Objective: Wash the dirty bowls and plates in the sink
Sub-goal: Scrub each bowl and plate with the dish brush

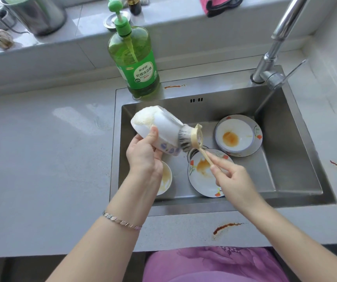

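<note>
The step in hand is scrubbing the first piece: a white bowl (163,125) with a blue flower print is held tipped on its side above the left part of the sink (285,159), with yellowish foam at its mouth. The left hand (145,155) grips it, fingers and thumb curled around its wall. The right hand (232,180) pinches the thin handle of a dish brush (185,139), whose bristles press against the bowl's outer base. By my reading the task is early. A flowered plate (204,184) with an orange stain lies in the basin over the drain, a stained dish (234,135) sits on a second flowered plate (258,135) toward the back right, and a small soiled bowl (166,178) lies partly hidden under the left wrist. The next move probably calls for a rinse, so the bowl must travel right to the tap (273,47), from which I see no water running. Crockery crowds the basin, leaving little room to set the bowl down. A green detergent bottle (135,64) stands on the sink's back rim, and reddish smears (224,226) mark the surface (41,159) in front.
</note>
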`<action>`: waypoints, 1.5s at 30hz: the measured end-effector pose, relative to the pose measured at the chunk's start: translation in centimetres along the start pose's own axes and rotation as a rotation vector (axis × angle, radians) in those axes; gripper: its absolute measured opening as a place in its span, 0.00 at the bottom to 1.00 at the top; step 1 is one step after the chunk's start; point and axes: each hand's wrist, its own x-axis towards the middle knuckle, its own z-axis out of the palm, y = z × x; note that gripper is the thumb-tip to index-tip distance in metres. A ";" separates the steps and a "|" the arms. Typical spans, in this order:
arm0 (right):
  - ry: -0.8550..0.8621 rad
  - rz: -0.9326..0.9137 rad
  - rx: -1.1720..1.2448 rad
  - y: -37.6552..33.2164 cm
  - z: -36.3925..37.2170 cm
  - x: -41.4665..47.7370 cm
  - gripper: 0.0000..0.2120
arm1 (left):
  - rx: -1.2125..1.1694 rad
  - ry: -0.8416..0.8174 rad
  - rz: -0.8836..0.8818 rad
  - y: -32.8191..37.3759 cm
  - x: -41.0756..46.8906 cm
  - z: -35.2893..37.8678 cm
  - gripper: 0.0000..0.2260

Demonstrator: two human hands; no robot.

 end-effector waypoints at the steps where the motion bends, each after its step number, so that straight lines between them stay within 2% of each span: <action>1: 0.026 -0.018 -0.026 -0.1 0.2 0.3 0.18 | 0.018 0.019 -0.004 -0.4 -0.2 0.2 0.04; 4: 0.082 -0.008 -0.084 -0.2 0.0 2.1 0.18 | 0.087 0.042 0.012 -1.1 -0.9 0.1 0.06; 11: 0.032 -0.122 -0.218 0.4 1.1 -0.4 0.21 | 0.264 0.063 0.047 -0.3 -0.9 -1.1 0.04; 20: 0.102 -0.216 -0.407 -2.9 0.4 1.7 0.21 | 0.487 -0.057 0.178 -1.1 -1.6 -1.1 0.07; 25: 0.051 -0.224 -0.527 -1.1 1.4 -0.5 0.23 | 0.334 0.077 0.066 0.1 -0.9 -1.1 0.05; 28: -0.035 -0.141 -0.459 0.4 2.0 -2.3 0.22 | 0.214 0.136 0.016 0.8 -0.1 -1.5 0.04; 34: 0.029 -0.160 -0.407 -0.9 2.6 0.6 0.21 | 0.216 0.149 0.048 0.9 0.1 -0.5 0.06; 39: -0.030 -0.214 -0.415 -0.6 3.7 -1.5 0.23 | 0.167 0.149 0.116 1.8 0.7 0.0 0.07; 43: 0.062 -0.147 -0.320 -0.6 3.0 1.5 0.22 | 0.177 0.117 0.145 1.3 0.3 0.3 0.07; 45: 0.071 -0.195 -0.331 -1.2 3.5 1.1 0.23 | 0.165 0.127 0.157 1.4 0.4 0.5 0.07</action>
